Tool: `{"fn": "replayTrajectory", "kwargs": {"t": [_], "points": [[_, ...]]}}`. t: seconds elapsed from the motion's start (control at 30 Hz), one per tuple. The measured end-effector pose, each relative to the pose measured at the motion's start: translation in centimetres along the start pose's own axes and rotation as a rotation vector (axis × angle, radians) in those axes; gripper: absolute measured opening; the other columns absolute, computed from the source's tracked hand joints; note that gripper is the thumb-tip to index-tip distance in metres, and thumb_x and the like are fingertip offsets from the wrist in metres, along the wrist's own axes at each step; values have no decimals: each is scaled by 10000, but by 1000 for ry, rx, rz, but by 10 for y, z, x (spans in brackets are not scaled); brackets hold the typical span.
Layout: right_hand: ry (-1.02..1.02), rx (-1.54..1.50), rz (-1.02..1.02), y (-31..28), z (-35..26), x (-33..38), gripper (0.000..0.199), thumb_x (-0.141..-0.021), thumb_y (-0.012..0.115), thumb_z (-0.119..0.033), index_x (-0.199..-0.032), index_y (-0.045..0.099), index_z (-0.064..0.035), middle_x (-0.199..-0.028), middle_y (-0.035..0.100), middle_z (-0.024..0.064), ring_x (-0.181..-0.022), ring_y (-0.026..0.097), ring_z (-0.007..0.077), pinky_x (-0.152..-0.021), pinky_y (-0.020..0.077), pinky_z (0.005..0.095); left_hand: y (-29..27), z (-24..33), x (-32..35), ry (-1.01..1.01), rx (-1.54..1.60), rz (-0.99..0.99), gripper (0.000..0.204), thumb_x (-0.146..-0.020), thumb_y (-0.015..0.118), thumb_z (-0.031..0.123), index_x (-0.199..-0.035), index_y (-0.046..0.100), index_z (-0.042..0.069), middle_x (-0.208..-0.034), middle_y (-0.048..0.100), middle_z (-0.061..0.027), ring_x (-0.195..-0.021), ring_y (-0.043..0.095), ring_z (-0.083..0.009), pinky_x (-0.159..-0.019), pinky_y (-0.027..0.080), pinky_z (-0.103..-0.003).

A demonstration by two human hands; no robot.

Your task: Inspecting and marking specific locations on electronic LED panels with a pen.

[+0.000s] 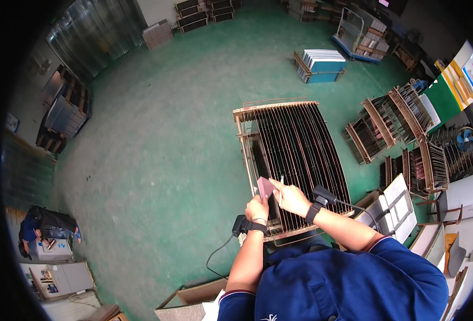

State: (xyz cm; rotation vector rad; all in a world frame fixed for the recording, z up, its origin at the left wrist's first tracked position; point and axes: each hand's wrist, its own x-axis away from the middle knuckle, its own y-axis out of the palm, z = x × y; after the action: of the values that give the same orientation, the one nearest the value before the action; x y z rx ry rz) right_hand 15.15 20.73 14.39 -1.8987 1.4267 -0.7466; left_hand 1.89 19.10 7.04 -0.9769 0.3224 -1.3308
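My left hand (256, 207) is closed on a small flat pink piece (265, 186), held tilted above the left part of a slotted rack (277, 112). Close beside it, my right hand (294, 200) grips a thin white pen-like stick (281, 188), its forefinger reaching to the edge of the pink piece. Below both hands, the rack holds a row of dark upright panels (300, 144) between thin metal rods. Toward its left side a wider gap shows among the panels. The fingers partly hide the pink piece and the stick.
Several similar slotted racks (378, 122) stand to the right. Beyond, a blue-sided stack of boards (322, 69) sits in a frame near a wheeled trolley (362, 40). An open binder (399, 211) lies right of my arm, and an open box (191, 302) is at lower left.
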Motion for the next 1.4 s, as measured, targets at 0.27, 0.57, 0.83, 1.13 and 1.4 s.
{"fn": "replayTrajectory", "kwargs": {"t": [0.27, 0.57, 0.83, 1.13, 1.4], "points": [[5, -108, -126, -19, 27, 9, 383, -859, 489, -47, -1240, 520, -50, -746, 603, 77, -603, 622, 179, -581, 513, 307, 3, -5, -3, 269, 65, 161, 119, -793, 571, 163, -742, 583, 56, -755, 630, -203, -729, 617, -411, -646, 503, -486], [19, -476, -41, -55, 9, -18, 299, -928, 467, -107, -1208, 548, -40, -790, 668, 152, -652, 676, 216, -630, 552, 311, -114, 70, 37, 525, 461, 89, 223, -839, 546, 106, -664, 477, -14, -582, 493, -158, -490, 476, -194, -484, 377, -352], [102, -1699, -74, -101, -14, -62, 369, -960, 492, -191, -1304, 449, -65, -1197, 570, 41, -1075, 554, 150, -931, 457, 313, -274, 79, 60, 250, 1207, -165, 211, -810, 679, 151, -698, 555, 23, -635, 503, 58, -544, 394, -42, -535, 371, -213], [16, -1844, 104, -126, -38, -57, 362, -905, 586, -199, -1229, 488, -71, -1131, 580, 60, -1027, 570, 156, -906, 487, 333, -222, 17, 50, 213, 1853, 35, 447, -976, 349, 464, -1130, 516, 79, -1080, 570, -80, -968, 557, -208, -848, 467, -338], [-73, -1716, -50, -137, -32, -33, 397, -949, 509, -163, -1323, 394, -100, -1268, 507, 62, -1154, 511, 210, -924, 479, 398, -176, -2, 62, 243, 1874, 125, 457, -967, 458, 332, -1348, 370, 97, -1296, 473, -61, -1187, 449, -238, -1005, 384, -447]]}}
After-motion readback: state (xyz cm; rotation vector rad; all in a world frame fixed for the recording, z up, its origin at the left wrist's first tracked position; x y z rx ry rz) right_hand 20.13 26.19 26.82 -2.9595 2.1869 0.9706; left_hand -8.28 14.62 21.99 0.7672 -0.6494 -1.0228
